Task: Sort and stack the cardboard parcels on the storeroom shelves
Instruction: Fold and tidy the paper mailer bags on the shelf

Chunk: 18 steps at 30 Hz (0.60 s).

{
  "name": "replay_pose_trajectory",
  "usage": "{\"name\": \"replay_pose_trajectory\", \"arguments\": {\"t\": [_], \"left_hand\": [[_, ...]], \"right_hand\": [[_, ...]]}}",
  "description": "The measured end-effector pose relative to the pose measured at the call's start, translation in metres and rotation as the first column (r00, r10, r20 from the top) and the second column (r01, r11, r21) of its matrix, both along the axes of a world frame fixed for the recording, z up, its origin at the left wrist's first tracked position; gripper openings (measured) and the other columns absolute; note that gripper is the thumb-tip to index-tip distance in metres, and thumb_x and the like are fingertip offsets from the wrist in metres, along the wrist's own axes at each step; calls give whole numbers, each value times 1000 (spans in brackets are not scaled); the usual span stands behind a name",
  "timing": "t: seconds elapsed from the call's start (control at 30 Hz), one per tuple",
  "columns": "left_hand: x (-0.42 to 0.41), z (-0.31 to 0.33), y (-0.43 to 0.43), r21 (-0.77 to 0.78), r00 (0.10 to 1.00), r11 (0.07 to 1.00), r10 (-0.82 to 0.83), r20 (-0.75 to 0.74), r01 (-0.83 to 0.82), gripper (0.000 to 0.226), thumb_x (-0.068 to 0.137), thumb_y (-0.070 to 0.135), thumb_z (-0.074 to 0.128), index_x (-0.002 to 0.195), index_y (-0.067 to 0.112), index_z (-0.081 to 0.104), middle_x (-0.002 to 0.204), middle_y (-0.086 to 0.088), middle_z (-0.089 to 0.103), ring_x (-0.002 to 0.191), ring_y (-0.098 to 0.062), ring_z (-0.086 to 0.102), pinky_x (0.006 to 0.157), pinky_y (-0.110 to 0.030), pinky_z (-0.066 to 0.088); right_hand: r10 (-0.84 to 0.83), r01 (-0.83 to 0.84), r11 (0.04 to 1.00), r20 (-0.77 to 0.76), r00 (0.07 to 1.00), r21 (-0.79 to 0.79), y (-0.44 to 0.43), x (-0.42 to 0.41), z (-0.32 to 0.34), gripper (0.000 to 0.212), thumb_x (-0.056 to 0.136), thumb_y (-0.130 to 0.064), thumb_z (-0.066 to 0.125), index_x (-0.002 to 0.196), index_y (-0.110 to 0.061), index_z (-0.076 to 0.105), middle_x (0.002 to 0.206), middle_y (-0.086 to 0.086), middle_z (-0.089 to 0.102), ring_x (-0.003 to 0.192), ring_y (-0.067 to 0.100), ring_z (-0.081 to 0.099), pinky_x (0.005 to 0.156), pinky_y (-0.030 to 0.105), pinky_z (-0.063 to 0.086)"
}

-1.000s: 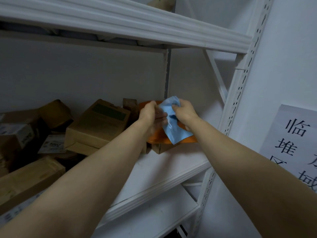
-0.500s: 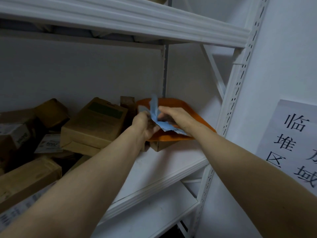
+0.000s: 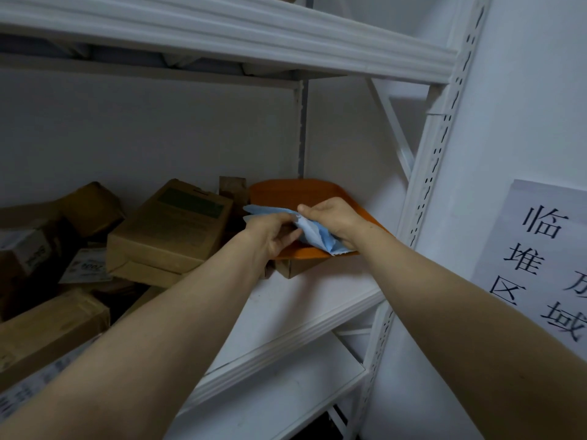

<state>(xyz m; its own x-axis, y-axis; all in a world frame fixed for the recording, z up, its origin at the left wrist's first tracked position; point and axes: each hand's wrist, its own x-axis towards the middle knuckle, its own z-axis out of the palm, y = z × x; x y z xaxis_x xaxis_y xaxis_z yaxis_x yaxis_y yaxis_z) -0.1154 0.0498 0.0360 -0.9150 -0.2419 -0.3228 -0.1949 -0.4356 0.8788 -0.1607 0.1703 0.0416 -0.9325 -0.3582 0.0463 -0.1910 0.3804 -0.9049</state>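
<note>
Head view: left hand [image 3: 275, 234] and right hand [image 3: 334, 219] both pinch limp blue packet [image 3: 313, 234] over orange mailer [image 3: 286, 195], back right corner of shelf [image 3: 301, 312]. Mailer perches on small box [image 3: 292, 268]; pressing down may tip it.

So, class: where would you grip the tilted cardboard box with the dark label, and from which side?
Likely its two long sides near the front end, from the open shelf front. The cardboard box lies tilted on a flatter parcel, near end facing out, far end raised toward the back wall. Free the left hand and right hand from the blue packet first.
</note>
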Motion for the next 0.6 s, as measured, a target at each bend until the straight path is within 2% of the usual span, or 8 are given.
{"name": "replay_pose_trajectory", "arguments": {"t": [0.1,0.17,0.23,0.3,0.37,0.47,0.53,0.6], "left_hand": [[-1,1,0,-15,1000,1000,-4,4,4,39,88,-2,61,125,-4,52,117,-19,61,114,-29,59,77,-28,53],[-2,0,2,-2,1000,1000,-2,-3,2,28,88,0,62,115,-2,56,111,-18,62,111,-28,61,80,-30,54],[-2,2,4,15,1000,1000,-5,-14,5,10,89,6,63,97,1,60,99,-15,64,98,-24,64,77,-32,57],[-3,3,6,13,1000,1000,8,-21,-7,10,88,9,66,87,3,59,90,-13,64,89,-23,64,72,-30,56],[-5,3,6,-11,999,1000,14,-34,-14,13,87,4,66,96,0,58,98,-15,64,99,-25,63,79,-34,56],[-5,5,8,-12,999,1000,26,-35,-27,39,86,-3,63,123,-3,50,118,-20,62,110,-31,62,93,-41,52],[-4,7,9,-31,996,998,60,-59,-62,45,86,-8,60,129,-5,46,121,-23,60,110,-34,62,89,-41,53],[-4,13,8,-59,990,991,114,-83,-119,44,85,-10,60,127,-6,48,120,-25,61,106,-37,63,77,-41,53]], "right_hand": [[-22,22,1000,-17,1000,11,1,-1,0,48,92,-32,63,101,15,65,82,17,57,77,26,51,72,39,43],[-32,32,999,-18,999,16,1,-3,0,44,93,-27,62,102,16,64,82,16,56,77,26,50,72,38,43],[-42,43,999,-26,999,29,0,-4,0,34,93,-20,62,100,13,66,83,16,60,80,26,53,75,38,46],[-51,53,998,-45,998,44,-2,-5,2,24,93,-15,62,104,6,68,88,13,63,83,22,56,78,35,48],[-71,76,996,-79,994,57,-3,-6,3,22,94,-14,60,107,2,68,91,10,63,86,19,56,80,34,48],[-103,107,993,-87,991,49,-4,-6,6,22,95,-14,58,107,1,68,97,11,65,91,19,57,85,34,49],[-130,133,991,-82,988,23,-4,-7,8,20,96,-14,55,100,-1,69,95,15,64,86,22,56,78,34,48],[-170,170,985,-69,983,-6,-3,-10,13,22,98,-14,50,84,-5,64,85,16,60,80,23,54,71,33,44]]}}
